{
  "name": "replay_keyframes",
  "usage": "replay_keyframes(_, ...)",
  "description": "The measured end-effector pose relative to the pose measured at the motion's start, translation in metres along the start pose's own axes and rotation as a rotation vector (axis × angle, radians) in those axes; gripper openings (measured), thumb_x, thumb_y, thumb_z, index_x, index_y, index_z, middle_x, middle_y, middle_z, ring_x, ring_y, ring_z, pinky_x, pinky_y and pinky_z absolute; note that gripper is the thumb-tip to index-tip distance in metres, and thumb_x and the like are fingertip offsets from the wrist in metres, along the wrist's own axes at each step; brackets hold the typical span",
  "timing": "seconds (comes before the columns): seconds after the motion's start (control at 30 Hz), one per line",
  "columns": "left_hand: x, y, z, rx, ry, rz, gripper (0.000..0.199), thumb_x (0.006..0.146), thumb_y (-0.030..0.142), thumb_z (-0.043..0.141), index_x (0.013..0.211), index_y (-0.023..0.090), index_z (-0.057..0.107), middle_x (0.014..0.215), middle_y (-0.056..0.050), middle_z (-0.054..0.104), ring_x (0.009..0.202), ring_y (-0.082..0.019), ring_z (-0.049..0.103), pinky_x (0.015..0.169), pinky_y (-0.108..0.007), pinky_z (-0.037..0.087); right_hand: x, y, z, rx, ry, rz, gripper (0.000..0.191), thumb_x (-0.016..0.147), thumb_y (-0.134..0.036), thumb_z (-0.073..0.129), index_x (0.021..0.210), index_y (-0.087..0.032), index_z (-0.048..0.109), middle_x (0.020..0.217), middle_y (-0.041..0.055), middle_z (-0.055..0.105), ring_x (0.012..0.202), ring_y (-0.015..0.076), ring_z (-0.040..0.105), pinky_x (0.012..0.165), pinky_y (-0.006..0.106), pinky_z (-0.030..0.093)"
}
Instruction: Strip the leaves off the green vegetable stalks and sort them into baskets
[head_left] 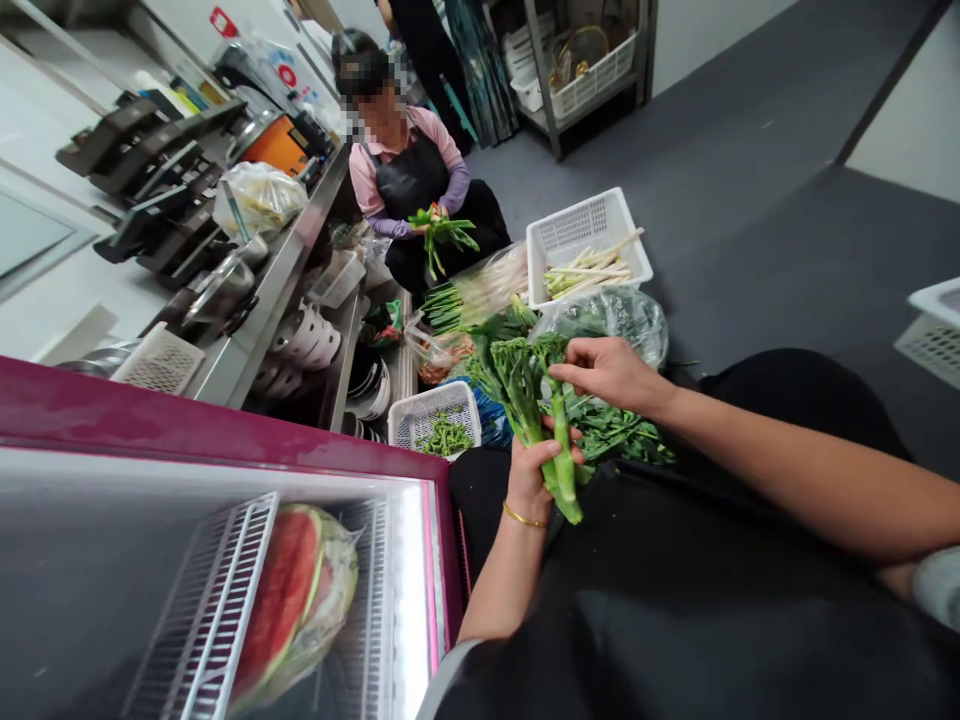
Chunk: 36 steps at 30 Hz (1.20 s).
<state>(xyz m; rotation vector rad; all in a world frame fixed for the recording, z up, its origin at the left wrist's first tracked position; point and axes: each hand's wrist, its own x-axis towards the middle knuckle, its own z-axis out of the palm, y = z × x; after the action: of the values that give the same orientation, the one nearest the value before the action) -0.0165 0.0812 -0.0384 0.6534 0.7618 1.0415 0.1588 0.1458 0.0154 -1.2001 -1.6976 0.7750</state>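
My left hand (534, 470) is wrapped round the thick lower stalks of a small bunch of broccolini (527, 415), holding it tilted in front of my lap with its green heads upward. Higher on the same bunch, my right hand (611, 375) is closed, thumb and forefinger pinching at a stalk just below its head. Whether a small leaf lies between those fingertips cannot be made out. Loose leafy greens (619, 430) lie below and behind my hands. A clear plastic bag (611, 320) with greens sits just beyond my right hand.
A white basket (433, 398) holds cut green pieces; another white basket (589, 218) holds pale stalks. Across from me a crouching co-worker (411, 170) holds green vegetables. A steel counter (281, 265) runs along the left. At lower left, a glass-fronted fridge (442, 560) contains cut watermelon (289, 590).
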Motion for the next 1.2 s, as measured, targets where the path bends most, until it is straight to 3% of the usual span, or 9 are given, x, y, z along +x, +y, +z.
replay_keyframes(0.1, -0.004, -0.002, 0.007, -0.012, 0.028, -0.022, 0.034, 0.058, 0.019, 0.07, 0.088, 0.015, 0.055, 0.074, -0.006, 0.069, 0.051, -0.016, 0.062, 0.046, -0.023, 0.045, -0.014, 0.001, 0.007, -0.202, 0.179, -0.375, 0.025, 0.086, -0.03, 0.052, 0.065, -0.018, 0.056, 0.06, 0.0021, 0.057, 0.056, 0.0124, 0.05, 0.056, 0.025, 0.038)
replay_keyframes(0.23, -0.003, -0.004, 0.018, 0.011, 0.118, 0.016, 0.032, 0.057, 0.019, 0.072, 0.084, 0.014, 0.056, 0.066, -0.003, 0.065, 0.05, -0.015, 0.061, 0.048, -0.023, 0.046, -0.042, 0.002, 0.004, -0.25, 0.081, -0.719, 0.015, 0.087, -0.027, 0.053, 0.078, -0.019, 0.063, 0.069, 0.0041, 0.063, 0.064, 0.0138, 0.056, 0.061, 0.025, 0.042)
replay_keyframes(0.43, 0.002, 0.003, 0.022, 0.371, 0.239, 0.136, 0.039, 0.056, 0.021, 0.079, 0.088, 0.016, 0.057, 0.077, -0.002, 0.065, 0.061, -0.015, 0.061, 0.058, -0.026, 0.048, -0.02, 0.013, 0.002, 0.082, -0.04, 0.089, 0.033, 0.081, -0.046, 0.059, 0.063, -0.018, 0.051, 0.051, -0.0023, 0.054, 0.046, 0.0097, 0.047, 0.045, 0.021, 0.035)
replay_keyframes(0.63, -0.005, -0.002, 0.012, 0.413, 0.22, 0.15, 0.043, 0.052, 0.021, 0.082, 0.088, 0.015, 0.059, 0.077, -0.001, 0.064, 0.065, -0.013, 0.06, 0.062, -0.024, 0.047, -0.01, 0.04, 0.012, 0.334, -0.238, 0.322, 0.031, 0.079, -0.049, 0.058, 0.076, -0.019, 0.055, 0.049, -0.0036, 0.054, 0.04, 0.0116, 0.049, 0.041, 0.023, 0.037)
replay_keyframes(0.8, -0.002, -0.005, 0.02, -0.091, 0.209, -0.033, 0.042, 0.057, 0.023, 0.076, 0.092, 0.018, 0.053, 0.067, 0.001, 0.061, 0.054, -0.013, 0.06, 0.052, -0.022, 0.045, -0.026, 0.033, 0.02, -0.029, 0.039, -0.192, 0.029, 0.088, -0.036, 0.049, 0.063, -0.02, 0.047, 0.056, 0.0002, 0.049, 0.052, 0.0119, 0.046, 0.05, 0.025, 0.037)
replay_keyframes(0.9, 0.002, 0.002, 0.019, -0.2, 0.272, 0.005, 0.041, 0.057, 0.022, 0.075, 0.093, 0.017, 0.055, 0.07, 0.001, 0.062, 0.054, -0.01, 0.059, 0.054, -0.02, 0.046, -0.038, 0.028, 0.02, -0.093, -0.071, -0.439, 0.031, 0.088, -0.032, 0.047, 0.06, -0.02, 0.049, 0.057, 0.0017, 0.048, 0.054, 0.0125, 0.044, 0.052, 0.026, 0.036)
replay_keyframes(0.97, 0.002, 0.007, 0.014, -0.153, 0.248, 0.004, 0.041, 0.057, 0.021, 0.075, 0.093, 0.017, 0.056, 0.074, -0.002, 0.065, 0.055, -0.011, 0.06, 0.053, -0.02, 0.045, -0.043, 0.029, 0.017, 0.061, -0.151, -0.272, 0.029, 0.087, -0.038, 0.05, 0.064, -0.02, 0.052, 0.057, 0.0014, 0.05, 0.053, 0.0119, 0.046, 0.05, 0.025, 0.037)
replay_keyframes(1.1, -0.004, 0.004, 0.004, -0.148, 0.114, -0.073, 0.04, 0.055, 0.025, 0.072, 0.091, 0.017, 0.057, 0.075, -0.005, 0.066, 0.054, -0.013, 0.059, 0.05, -0.022, 0.042, -0.035, 0.037, 0.008, 0.609, -0.189, 0.396, 0.034, 0.073, -0.05, 0.065, 0.076, -0.017, 0.057, 0.054, -0.001, 0.054, 0.046, 0.012, 0.051, 0.042, 0.024, 0.039)
replay_keyframes(1.2, -0.006, -0.005, 0.002, -0.194, 0.014, -0.182, 0.032, 0.052, 0.031, 0.067, 0.078, 0.013, 0.06, 0.066, -0.007, 0.061, 0.05, -0.012, 0.052, 0.047, -0.024, 0.038, -0.022, 0.034, 0.006, 0.888, -0.175, 0.567, 0.037, 0.062, -0.043, 0.075, 0.081, -0.015, 0.059, 0.053, -0.0014, 0.055, 0.046, 0.0124, 0.053, 0.039, 0.022, 0.038)
